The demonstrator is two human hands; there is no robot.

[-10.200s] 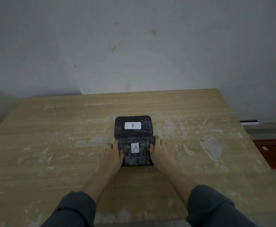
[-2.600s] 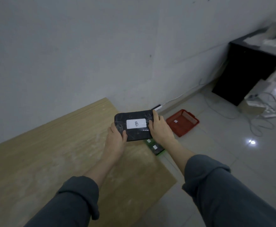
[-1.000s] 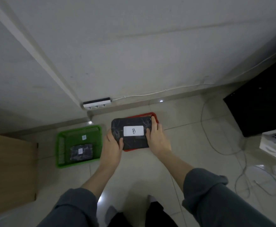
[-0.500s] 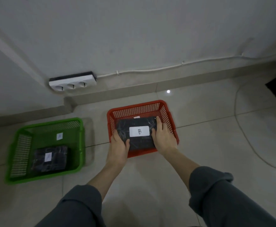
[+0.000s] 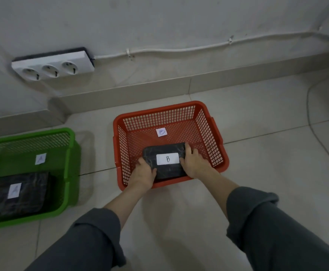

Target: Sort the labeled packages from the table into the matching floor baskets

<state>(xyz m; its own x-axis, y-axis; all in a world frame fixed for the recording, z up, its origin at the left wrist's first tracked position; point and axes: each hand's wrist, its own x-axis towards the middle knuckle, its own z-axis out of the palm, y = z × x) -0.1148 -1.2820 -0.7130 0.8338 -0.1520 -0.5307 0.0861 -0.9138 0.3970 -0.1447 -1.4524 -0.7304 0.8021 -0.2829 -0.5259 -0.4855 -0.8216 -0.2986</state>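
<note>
A black wrapped package with a white label "B" (image 5: 166, 151) is down inside the red basket (image 5: 206, 114), near its front wall. My left hand (image 5: 143, 174) grips its left end and my right hand (image 5: 194, 163) grips its right end. A small paper tag marked "B" lies on the red basket's floor behind the package. To the left stands the green basket (image 5: 69, 153) with an "A" tag inside. In it lies a black package labelled "A" (image 5: 21, 194).
Both baskets stand on pale floor tiles close to the wall's skirting. A white triple socket strip (image 5: 52, 64) is fixed low on the wall, with a white cable (image 5: 199, 48) running right from it. Another cable curves over the floor at far right.
I carried the "B" package from the table to the floor baskets. In the last half second both hands lowered it deeper into the red basket, and the view came closer.
</note>
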